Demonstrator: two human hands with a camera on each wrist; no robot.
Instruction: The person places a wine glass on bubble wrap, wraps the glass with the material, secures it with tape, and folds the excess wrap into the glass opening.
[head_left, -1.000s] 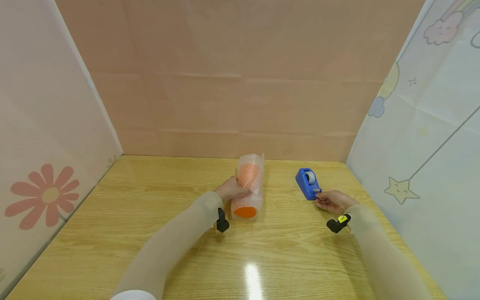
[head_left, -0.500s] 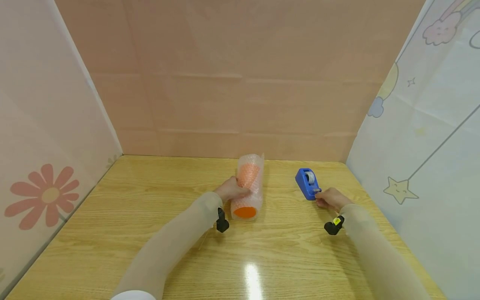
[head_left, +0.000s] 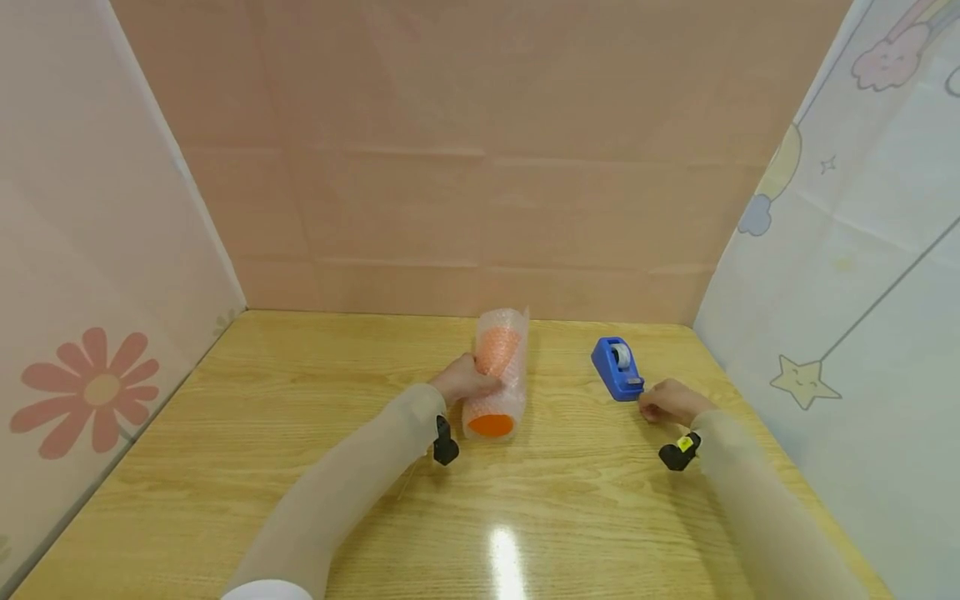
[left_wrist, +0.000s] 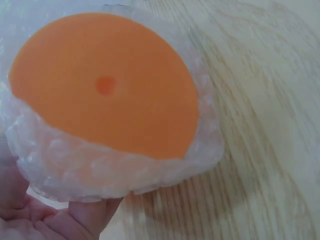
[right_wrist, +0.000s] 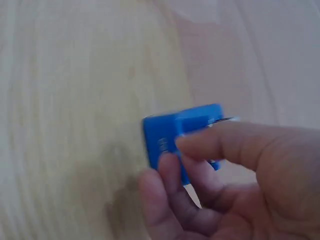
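On the table lies a bubble-wrapped orange object (head_left: 498, 400), long and rounded. Its orange end (left_wrist: 105, 75), with a small dimple in the middle, shows bare in the left wrist view. My left hand (head_left: 463, 379) grips it by its left side, thumb on top. Farther right sits a blue tape dispenser (head_left: 617, 371) with a roll of clear tape (head_left: 621, 356) in it. Just off its front end, my right hand (head_left: 670, 400) pinches with thumb and fingers curled together. A clear strip of tape seems to be in that pinch, too faint to see well.
The wood-grain table (head_left: 337, 358) ends at a pinkish-brown back wall (head_left: 465, 208). Patterned side sheets stand left (head_left: 90, 250) and right (head_left: 862, 208). A black wrist camera (head_left: 446, 442) sits on the left wrist, another (head_left: 679, 452) on the right.
My right hand's fingers were at the dispenser's front end, drew into a pinch there, and have moved slightly right, away from it. The left hand and the wrapped object stay still.
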